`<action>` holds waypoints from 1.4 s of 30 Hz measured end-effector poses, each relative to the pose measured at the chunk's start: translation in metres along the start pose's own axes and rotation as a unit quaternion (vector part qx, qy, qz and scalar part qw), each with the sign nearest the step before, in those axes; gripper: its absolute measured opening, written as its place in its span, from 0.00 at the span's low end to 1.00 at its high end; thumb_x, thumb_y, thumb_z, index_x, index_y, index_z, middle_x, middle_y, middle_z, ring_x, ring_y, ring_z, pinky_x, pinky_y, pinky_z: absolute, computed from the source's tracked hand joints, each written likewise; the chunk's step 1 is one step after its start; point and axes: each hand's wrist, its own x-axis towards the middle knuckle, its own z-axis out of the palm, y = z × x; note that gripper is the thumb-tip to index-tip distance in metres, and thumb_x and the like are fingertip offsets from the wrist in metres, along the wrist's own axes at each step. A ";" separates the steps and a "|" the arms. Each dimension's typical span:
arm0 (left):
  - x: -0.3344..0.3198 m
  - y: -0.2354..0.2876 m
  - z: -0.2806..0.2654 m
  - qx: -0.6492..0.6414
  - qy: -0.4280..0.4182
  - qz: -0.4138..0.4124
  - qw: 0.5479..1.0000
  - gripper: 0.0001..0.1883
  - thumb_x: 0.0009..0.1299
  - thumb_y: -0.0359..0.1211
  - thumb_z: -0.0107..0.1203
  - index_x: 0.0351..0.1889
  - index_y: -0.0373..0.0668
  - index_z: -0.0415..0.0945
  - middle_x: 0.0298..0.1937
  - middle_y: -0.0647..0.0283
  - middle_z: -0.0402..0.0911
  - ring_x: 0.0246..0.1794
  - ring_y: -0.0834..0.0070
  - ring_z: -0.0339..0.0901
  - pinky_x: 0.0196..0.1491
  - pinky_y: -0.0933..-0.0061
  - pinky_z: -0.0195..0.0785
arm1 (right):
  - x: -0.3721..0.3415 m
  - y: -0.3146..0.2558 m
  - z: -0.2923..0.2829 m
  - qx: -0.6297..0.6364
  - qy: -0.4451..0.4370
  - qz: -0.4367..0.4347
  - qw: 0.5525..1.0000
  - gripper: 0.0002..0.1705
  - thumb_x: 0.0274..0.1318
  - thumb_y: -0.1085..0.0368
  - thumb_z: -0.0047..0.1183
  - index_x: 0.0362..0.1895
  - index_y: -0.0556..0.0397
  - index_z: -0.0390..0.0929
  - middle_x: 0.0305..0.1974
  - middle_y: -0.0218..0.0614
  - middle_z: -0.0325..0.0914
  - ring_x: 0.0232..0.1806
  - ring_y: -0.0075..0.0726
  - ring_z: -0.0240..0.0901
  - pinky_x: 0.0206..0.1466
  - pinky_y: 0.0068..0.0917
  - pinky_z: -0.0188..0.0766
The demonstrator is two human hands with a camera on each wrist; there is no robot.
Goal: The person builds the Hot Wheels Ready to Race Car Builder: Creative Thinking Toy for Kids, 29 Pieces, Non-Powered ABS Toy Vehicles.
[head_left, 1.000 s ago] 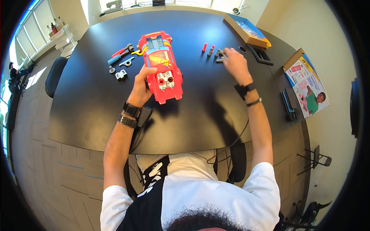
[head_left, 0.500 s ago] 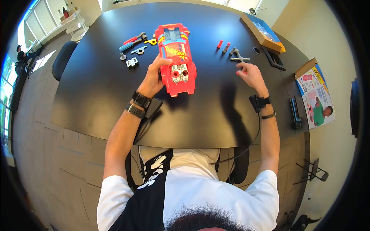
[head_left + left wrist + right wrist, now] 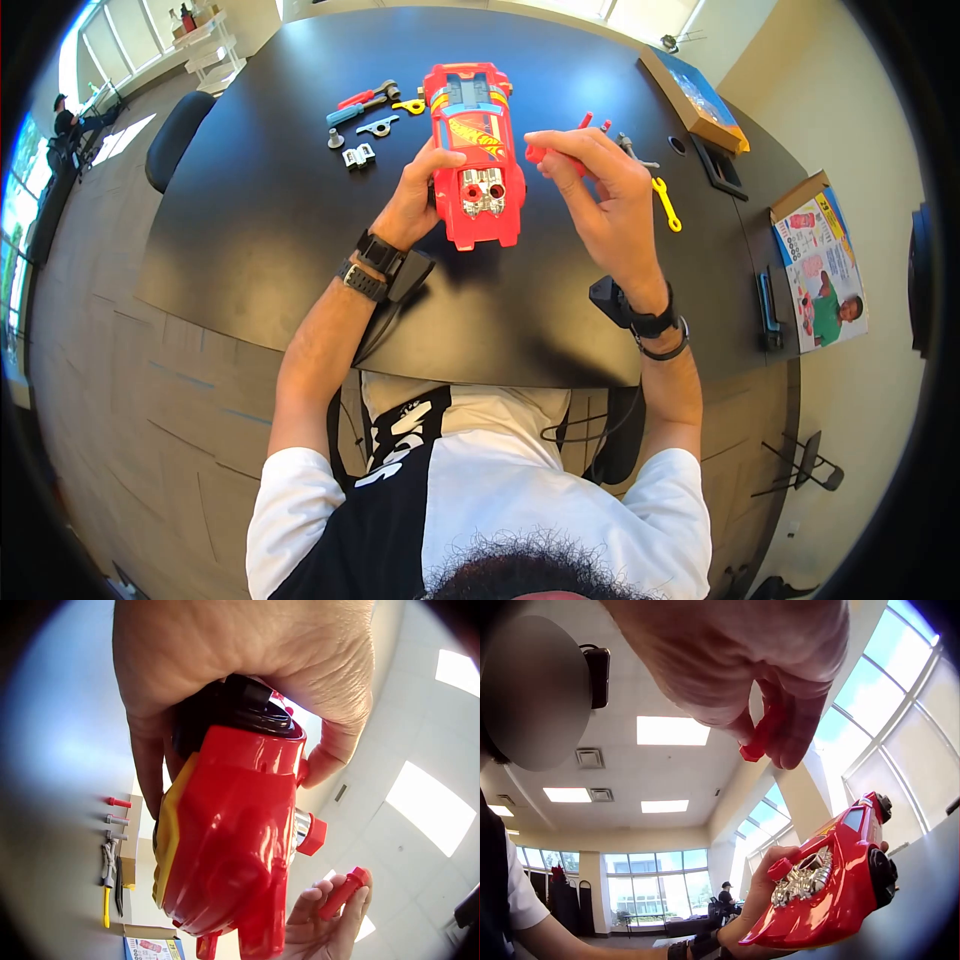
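Observation:
My left hand grips a red toy car by its side, thumb on top, above the dark table. The car has a silver engine with two round holes in the head view. One red bolt sits in the engine, its hexagonal head sticking out in the left wrist view. My right hand pinches another red bolt between thumb and fingers, just right of the car and apart from it.
Left of the car lie a red-handled tool, a blue screwdriver and small toy parts. On the right are a grey cross-shaped piece, a yellow wrench, an open cardboard tray and a printed box.
My right hand has drawn back from the loose bolts with a red bolt and moved left beside the car. The yellow wrench has come into view. My left hand keeps holding the car.

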 end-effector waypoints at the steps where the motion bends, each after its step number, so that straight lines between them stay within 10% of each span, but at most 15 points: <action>1: 0.000 0.000 -0.001 -0.002 0.004 0.004 1.000 0.37 0.74 0.36 0.61 0.81 0.39 0.62 0.70 0.52 0.80 0.67 0.61 0.85 0.69 0.54 0.83 | -0.001 0.001 0.005 0.002 -0.006 -0.002 1.000 0.16 0.72 0.70 0.66 0.61 0.55 0.86 0.42 0.39 0.89 0.43 0.33 0.88 0.50 0.30 0.83; 16: -0.002 0.002 0.005 0.002 0.019 0.012 1.000 0.35 0.73 0.34 0.60 0.78 0.38 0.63 0.67 0.50 0.81 0.63 0.60 0.86 0.67 0.54 0.85 | -0.020 0.017 0.026 -0.166 -0.106 -0.131 0.972 0.10 0.64 0.73 0.68 0.48 0.55 0.83 0.40 0.38 0.83 0.45 0.48 0.82 0.49 0.42 0.82; 27: -0.004 0.002 0.010 0.029 0.017 0.031 0.999 0.33 0.74 0.34 0.59 0.76 0.35 0.66 0.68 0.49 0.81 0.65 0.62 0.85 0.69 0.54 0.83 | -0.023 0.009 0.014 -0.276 -0.158 -0.002 0.948 0.21 0.64 0.49 0.72 0.42 0.54 0.83 0.36 0.36 0.80 0.34 0.44 0.79 0.35 0.42 0.76; 31: -0.003 0.002 0.009 0.019 0.013 0.029 0.999 0.34 0.73 0.34 0.59 0.77 0.36 0.65 0.68 0.50 0.81 0.64 0.61 0.86 0.67 0.55 0.84 | -0.021 0.003 0.021 -0.136 -0.091 -0.037 0.986 0.21 0.67 0.47 0.70 0.38 0.52 0.82 0.33 0.35 0.78 0.30 0.43 0.79 0.30 0.42 0.73; 42: -0.003 0.001 0.010 0.010 0.016 0.034 0.999 0.35 0.73 0.34 0.60 0.77 0.37 0.64 0.67 0.50 0.81 0.63 0.62 0.87 0.66 0.55 0.85 | -0.022 0.005 0.018 -0.313 -0.170 0.008 0.934 0.25 0.74 0.41 0.62 0.48 0.51 0.80 0.35 0.36 0.79 0.31 0.46 0.83 0.31 0.43 0.77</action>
